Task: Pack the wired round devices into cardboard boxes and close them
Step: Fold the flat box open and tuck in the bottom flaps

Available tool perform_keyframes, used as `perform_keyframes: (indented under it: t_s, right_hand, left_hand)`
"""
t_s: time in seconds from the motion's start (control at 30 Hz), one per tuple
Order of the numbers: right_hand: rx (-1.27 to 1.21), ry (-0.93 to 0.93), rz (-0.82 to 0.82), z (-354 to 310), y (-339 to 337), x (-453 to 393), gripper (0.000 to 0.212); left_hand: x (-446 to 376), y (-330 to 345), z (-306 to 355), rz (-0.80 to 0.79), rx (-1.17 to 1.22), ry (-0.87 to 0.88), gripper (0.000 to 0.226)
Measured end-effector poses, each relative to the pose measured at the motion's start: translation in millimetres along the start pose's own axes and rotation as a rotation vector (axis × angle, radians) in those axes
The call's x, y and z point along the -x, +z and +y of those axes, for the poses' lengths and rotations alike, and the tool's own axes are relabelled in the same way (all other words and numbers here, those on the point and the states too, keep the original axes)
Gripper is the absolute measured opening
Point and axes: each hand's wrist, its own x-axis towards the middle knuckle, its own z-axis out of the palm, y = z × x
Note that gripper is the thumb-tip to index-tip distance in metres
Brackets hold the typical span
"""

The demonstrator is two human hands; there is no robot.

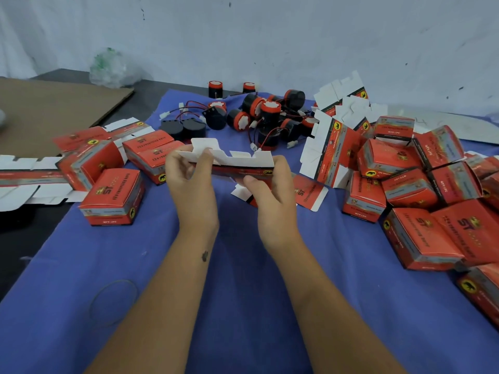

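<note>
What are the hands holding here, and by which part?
Both hands hold one flat, unfolded box: the left hand pinches its left end, the right hand grips its right end.

The small print on the closed red boxes (110, 197) is too blurred to read. The flattened cartons (24, 179) at left and the box (483, 290) at lower right are cut off by the frame's edges. The wall-side plastic bag (108, 68) is too blurred to show its contents.

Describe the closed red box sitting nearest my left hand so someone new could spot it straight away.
Start at the blue cloth and go to its left edge, below the left hand. The closed red box stands there upright, alone in front of the tilted boxes, its top showing an ST logo.
</note>
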Motion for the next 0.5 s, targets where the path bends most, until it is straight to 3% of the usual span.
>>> perform_keyframes:
  t_s: [0.1,0.23,0.5]
  right_hand:
    - [-0.053,-0.007,0.003,2,-2,0,0.038]
    - [-0.030,0.029,-0.050,5,-5,1,0.071]
    - [0.003,0.112,-0.094,11,-10,1,0.096]
  left_hand:
    - [-1,0,-1,-0.076,-0.049,0.053,0.004]
    - [1,0,-1,-0.172,-0.062,0.073,0.031]
    - [0,-2,-1,-0.286,-0.097,0.147,0.033]
